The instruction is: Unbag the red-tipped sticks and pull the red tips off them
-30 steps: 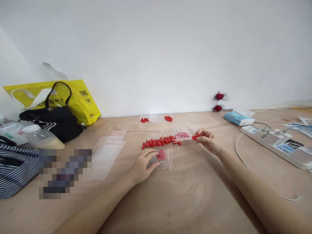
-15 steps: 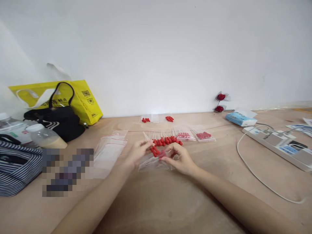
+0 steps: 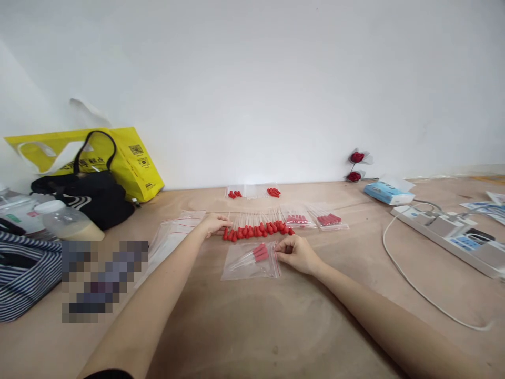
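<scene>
A row of thin pale sticks with red tips (image 3: 256, 230) lies side by side across the middle of the table. At its left end, my left hand (image 3: 215, 225) has its fingers closed over the shaft of the outermost red-tipped stick (image 3: 225, 233). In front of the row, a clear zip bag (image 3: 236, 268) lies flat with a few red-tipped sticks (image 3: 260, 252) inside. My right hand (image 3: 296, 255) pinches the bag's right edge, by its red-lined opening, between thumb and fingers.
Filled zip bags (image 3: 330, 218) lie right of the row, more red-tipped sticks (image 3: 273, 192) near the wall. Flat zip bags (image 3: 168, 231) are partly under my left forearm. A power strip (image 3: 450, 237), cable and tissue pack (image 3: 389, 192) are right; a yellow bag (image 3: 138, 168) and bottle (image 3: 71, 221) left.
My left hand has moved from above the bag, where it held red-tipped sticks, to the row's left end. Sticks now lie inside the bag. My right hand has shifted slightly right.
</scene>
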{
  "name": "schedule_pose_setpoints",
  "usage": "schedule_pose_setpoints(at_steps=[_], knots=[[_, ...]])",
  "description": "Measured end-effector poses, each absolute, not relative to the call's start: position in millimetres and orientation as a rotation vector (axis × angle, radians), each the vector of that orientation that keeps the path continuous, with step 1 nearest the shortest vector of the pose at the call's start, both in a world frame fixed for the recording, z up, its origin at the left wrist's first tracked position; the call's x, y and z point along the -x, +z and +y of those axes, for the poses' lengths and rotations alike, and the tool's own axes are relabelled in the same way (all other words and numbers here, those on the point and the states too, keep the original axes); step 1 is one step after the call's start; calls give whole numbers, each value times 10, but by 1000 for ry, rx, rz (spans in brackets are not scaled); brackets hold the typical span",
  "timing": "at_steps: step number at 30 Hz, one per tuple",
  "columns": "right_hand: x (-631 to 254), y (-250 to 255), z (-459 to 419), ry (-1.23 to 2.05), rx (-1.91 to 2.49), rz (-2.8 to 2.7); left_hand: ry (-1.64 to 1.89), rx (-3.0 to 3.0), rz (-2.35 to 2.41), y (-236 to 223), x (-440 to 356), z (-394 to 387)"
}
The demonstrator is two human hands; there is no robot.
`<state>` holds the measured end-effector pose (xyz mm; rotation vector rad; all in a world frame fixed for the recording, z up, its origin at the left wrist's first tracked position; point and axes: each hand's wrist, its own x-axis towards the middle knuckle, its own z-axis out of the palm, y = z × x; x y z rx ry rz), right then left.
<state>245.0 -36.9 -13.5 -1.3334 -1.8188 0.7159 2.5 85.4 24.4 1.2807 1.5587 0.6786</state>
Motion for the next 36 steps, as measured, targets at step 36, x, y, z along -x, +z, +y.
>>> schedule_pose_setpoints(at_steps=[36], knots=[[-2339,-137,-362,547,1193,-2197,571,-2360,1072,36,-217,-373]])
